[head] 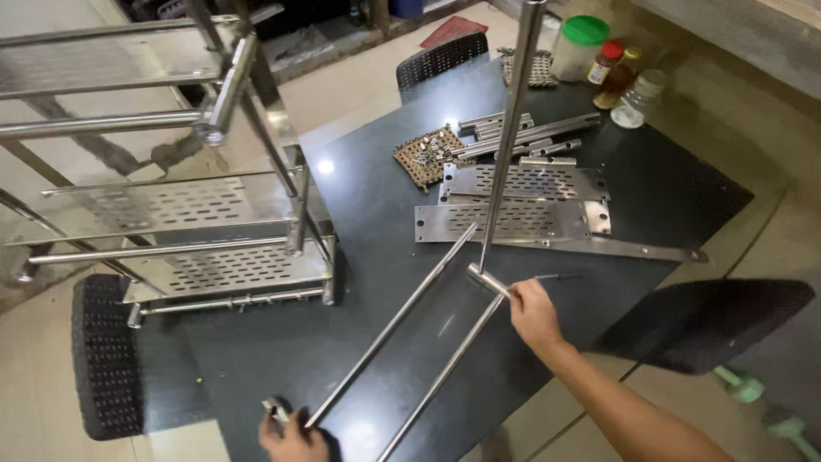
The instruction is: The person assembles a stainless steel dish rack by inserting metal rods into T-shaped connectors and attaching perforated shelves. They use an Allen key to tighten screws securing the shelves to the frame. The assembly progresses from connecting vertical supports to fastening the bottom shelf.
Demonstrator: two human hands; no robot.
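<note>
Left hand [291, 436] gripping the near ends of a steel tube frame [402, 342] lying on the dark table [376, 214], right hand [532, 312] pinching its connector and a thin tool, perforated shelf plates [513, 201] beyond, condiment jars [611, 73] sitting farthest

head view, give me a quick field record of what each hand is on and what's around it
surface: dark table
left hand: at the near table edge, gripping the lower end of a long steel tube
right hand: at a short steel connector where an upright steel pole meets a second tube; pinching a thin dark tool
beside: partly built steel rack on the left
further back: perforated steel plates, woven mat with screws, jars and bottles
</note>
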